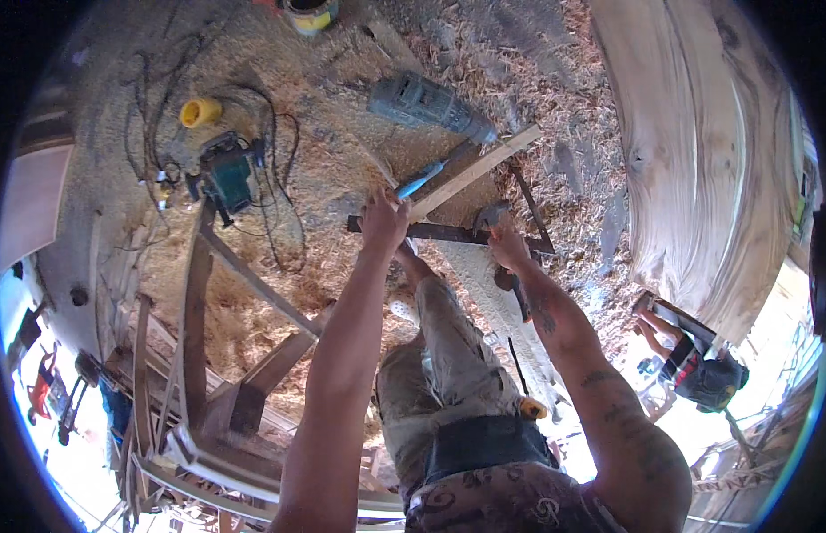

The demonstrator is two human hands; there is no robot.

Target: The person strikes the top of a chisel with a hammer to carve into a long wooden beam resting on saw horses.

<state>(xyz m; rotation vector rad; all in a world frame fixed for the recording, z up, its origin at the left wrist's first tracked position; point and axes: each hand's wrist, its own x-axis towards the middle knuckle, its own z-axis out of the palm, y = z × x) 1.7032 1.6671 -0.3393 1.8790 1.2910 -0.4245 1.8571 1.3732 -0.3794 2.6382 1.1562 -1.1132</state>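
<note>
My left hand [383, 219] is closed at the near end of a pale wooden batten [475, 171], which slants away to the right. Beside those fingers lies a slim tool with a light-blue handle [421, 178]. My right hand [509, 246] grips a hammer [492, 216] close to its dark head. The hammer head sits over a dark flat bar [444, 233] that runs crosswise under both hands. At its right end the bar meets another dark strip [530, 200] at an angle. What my left fingers press on underneath is hidden.
A power drill [430, 107] lies beyond the batten. To the left are a green corded power tool [227, 173], a yellow cup-shaped piece [200, 112] and loose cables. Wood shavings cover the ground. A large wooden slab [697, 151] stands right, near another person [704, 373]. Timber frames [195, 320] crowd the left.
</note>
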